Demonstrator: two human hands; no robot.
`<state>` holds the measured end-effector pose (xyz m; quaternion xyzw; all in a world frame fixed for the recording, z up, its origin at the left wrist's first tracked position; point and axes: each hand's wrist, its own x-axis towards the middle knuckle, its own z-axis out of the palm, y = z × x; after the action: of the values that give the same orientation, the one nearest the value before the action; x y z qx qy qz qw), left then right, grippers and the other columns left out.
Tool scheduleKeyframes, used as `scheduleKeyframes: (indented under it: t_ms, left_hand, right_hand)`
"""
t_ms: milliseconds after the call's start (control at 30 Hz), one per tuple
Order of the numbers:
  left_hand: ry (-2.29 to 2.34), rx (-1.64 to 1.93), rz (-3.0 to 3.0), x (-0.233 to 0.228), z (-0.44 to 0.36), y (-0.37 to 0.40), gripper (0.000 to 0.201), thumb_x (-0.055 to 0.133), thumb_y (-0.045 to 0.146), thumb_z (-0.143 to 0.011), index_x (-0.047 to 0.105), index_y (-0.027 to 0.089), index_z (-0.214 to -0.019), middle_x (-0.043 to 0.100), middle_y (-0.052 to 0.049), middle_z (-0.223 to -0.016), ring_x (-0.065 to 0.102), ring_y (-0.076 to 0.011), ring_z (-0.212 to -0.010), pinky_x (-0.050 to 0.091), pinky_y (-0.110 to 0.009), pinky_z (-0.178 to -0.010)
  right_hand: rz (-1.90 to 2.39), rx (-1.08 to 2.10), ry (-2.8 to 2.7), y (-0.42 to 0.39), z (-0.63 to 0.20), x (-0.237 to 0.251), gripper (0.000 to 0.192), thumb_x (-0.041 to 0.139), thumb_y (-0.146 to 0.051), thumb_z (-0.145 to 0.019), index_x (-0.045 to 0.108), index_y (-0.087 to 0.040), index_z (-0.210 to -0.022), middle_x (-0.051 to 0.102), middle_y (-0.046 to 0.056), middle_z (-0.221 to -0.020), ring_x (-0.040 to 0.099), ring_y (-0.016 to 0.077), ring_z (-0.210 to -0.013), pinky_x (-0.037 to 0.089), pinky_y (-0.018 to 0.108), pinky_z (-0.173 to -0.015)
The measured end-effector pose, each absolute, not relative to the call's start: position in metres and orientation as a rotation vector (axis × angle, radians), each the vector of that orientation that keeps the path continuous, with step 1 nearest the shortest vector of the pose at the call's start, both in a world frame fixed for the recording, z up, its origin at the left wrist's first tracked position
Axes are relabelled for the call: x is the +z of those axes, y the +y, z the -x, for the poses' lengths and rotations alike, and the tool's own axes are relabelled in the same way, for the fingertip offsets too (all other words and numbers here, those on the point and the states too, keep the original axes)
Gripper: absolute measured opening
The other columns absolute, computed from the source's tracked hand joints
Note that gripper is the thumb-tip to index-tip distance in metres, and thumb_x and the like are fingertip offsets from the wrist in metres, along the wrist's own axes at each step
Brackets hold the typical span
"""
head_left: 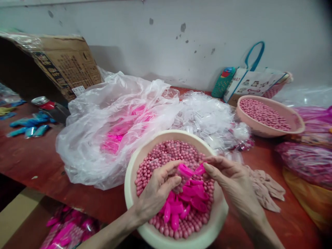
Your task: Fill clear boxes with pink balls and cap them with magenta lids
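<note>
A cream basin (131, 193) in front of me holds pink beads (171, 150), with a heap of bright pink plastic pieces (193, 192) lying on them. Above the heap, my left hand (162, 188) is closed around a small clear plastic container (178, 180) with a bright pink part at its top. Between the thumb and fingers of my right hand (230, 180) is a bright pink plastic piece (200, 169). That piece is right beside the container's pink top; whether they touch, I cannot tell.
Behind the basin lie a translucent bag (85, 148) with pink pieces and a pile of clear plastic containers (204, 114). A second basin (295, 126) of beads stands back right, near beige gloves (267, 188). A cardboard box (67, 62) and blue gloves (31, 122) are at left.
</note>
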<state>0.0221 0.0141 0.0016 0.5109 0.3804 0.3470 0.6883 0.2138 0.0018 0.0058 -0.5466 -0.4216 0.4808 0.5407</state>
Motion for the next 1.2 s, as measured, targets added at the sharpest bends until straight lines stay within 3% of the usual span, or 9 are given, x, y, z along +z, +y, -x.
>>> scheduleKeyframes:
  t_ms: [100,167,267,333,400,567,833,1033,1200]
  left_hand:
    - [0.890,0.794,-1.237,0.005,-0.025,0.013,0.028,0.050,0.022,-0.087,0.059,0.020,-0.114,0.064,-0.005,-0.099,0.058,-0.0163,-0.087,0.046,-0.026,-0.079]
    - [0.901,0.828,-1.250,0.005,-0.026,0.013,0.027,0.050,0.021,-0.087,0.061,0.019,-0.112,0.064,-0.005,-0.095,0.057,-0.0160,-0.085,0.045,-0.026,-0.079]
    - [0.884,0.876,-1.161,0.005,-0.025,0.015,0.026,0.050,0.018,-0.086,0.060,0.018,-0.110,0.064,-0.004,-0.095,0.057,-0.0150,-0.084,0.045,-0.024,-0.078]
    - [0.864,0.865,-1.099,0.005,-0.024,0.017,0.024,0.051,0.019,-0.086,0.059,0.017,-0.109,0.064,-0.004,-0.094,0.057,-0.0137,-0.080,0.045,-0.023,-0.075]
    - [0.863,0.859,-1.052,0.006,-0.023,0.017,0.025,0.051,0.021,-0.087,0.055,0.017,-0.111,0.063,-0.004,-0.091,0.056,-0.0123,-0.075,0.045,-0.022,-0.071]
    - [0.889,0.900,-1.105,0.005,-0.022,0.013,0.039,0.053,0.022,-0.086,0.042,0.025,-0.123,0.058,-0.002,-0.094,0.053,-0.0113,-0.076,0.044,-0.021,-0.072]
    - [0.939,0.955,-1.254,-0.003,-0.020,0.009,0.033,0.050,0.017,-0.085,0.050,0.022,-0.118,0.056,-0.004,-0.100,0.051,-0.0140,-0.082,0.042,-0.023,-0.074]
    - [0.878,0.942,-1.058,0.003,-0.025,0.015,0.040,0.050,0.016,-0.085,0.043,0.022,-0.124,0.059,-0.002,-0.093,0.052,-0.0110,-0.072,0.042,-0.021,-0.066]
    - [0.894,1.017,-1.032,0.006,-0.029,0.017,0.039,0.052,0.021,-0.085,0.044,0.023,-0.123,0.059,-0.004,-0.105,0.055,-0.0155,-0.092,0.042,-0.027,-0.086]
  right_hand:
    - [1.245,0.749,-1.402,0.003,-0.196,-0.002,0.013,0.058,-0.024,-0.083,0.067,-0.019,-0.092,0.069,0.005,-0.085,0.065,0.0162,-0.077,0.055,0.028,-0.068]
    - [1.197,0.491,-1.709,0.002,-0.184,-0.009,0.026,0.053,-0.021,-0.086,0.061,-0.019,-0.110,0.066,0.009,-0.102,0.063,0.0199,-0.094,0.055,0.033,-0.079]
    - [1.207,0.240,-1.980,-0.001,-0.171,-0.017,0.059,0.058,-0.026,-0.082,0.035,-0.013,-0.135,0.054,0.016,-0.122,0.053,0.0262,-0.114,0.052,0.038,-0.088]
    - [1.278,0.175,-2.022,-0.003,-0.166,-0.020,0.077,0.064,-0.026,-0.076,0.023,-0.010,-0.139,0.046,0.020,-0.129,0.046,0.0300,-0.121,0.050,0.042,-0.092]
    - [1.355,0.164,-2.009,-0.005,-0.161,-0.021,0.082,0.065,-0.023,-0.073,0.020,-0.010,-0.140,0.043,0.022,-0.132,0.043,0.0322,-0.123,0.049,0.046,-0.093]
    - [1.324,0.192,-1.987,-0.009,-0.151,-0.022,0.067,0.056,-0.021,-0.075,0.028,-0.009,-0.135,0.052,0.019,-0.123,0.051,0.0289,-0.116,0.053,0.041,-0.088]
    - [1.144,-0.124,-2.027,-0.009,-0.145,-0.034,0.065,0.052,-0.022,-0.076,0.029,-0.001,-0.132,0.059,0.022,-0.106,0.059,0.0312,-0.101,0.057,0.041,-0.075]
    - [1.203,0.077,-2.033,-0.005,-0.145,-0.029,0.068,0.055,-0.024,-0.074,0.027,-0.007,-0.134,0.054,0.021,-0.118,0.054,0.0314,-0.109,0.054,0.045,-0.082]
    - [1.301,0.253,-1.889,-0.003,-0.144,-0.019,0.061,0.058,-0.021,-0.072,0.033,-0.012,-0.128,0.055,0.017,-0.114,0.056,0.0270,-0.104,0.054,0.041,-0.081]
